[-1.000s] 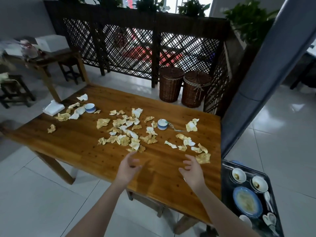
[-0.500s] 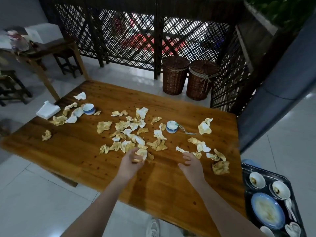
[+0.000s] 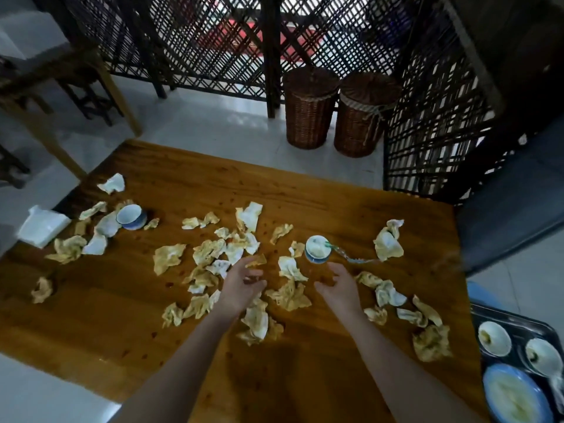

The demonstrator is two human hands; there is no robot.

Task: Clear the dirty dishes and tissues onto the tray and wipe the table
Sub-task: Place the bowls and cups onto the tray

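Open hands (image 3: 244,282) (empty) above tissues (image 3: 288,296)

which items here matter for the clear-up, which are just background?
Job:
crumpled tissues
cup near right hand
far-left cup
tray
table
clean napkin stack

Background:
two wicker baskets
lattice screen
side table

Crumpled, stained tissues (image 3: 213,254) litter the wooden table (image 3: 91,325) — dirty bowls sit on the tray (image 3: 512,323).
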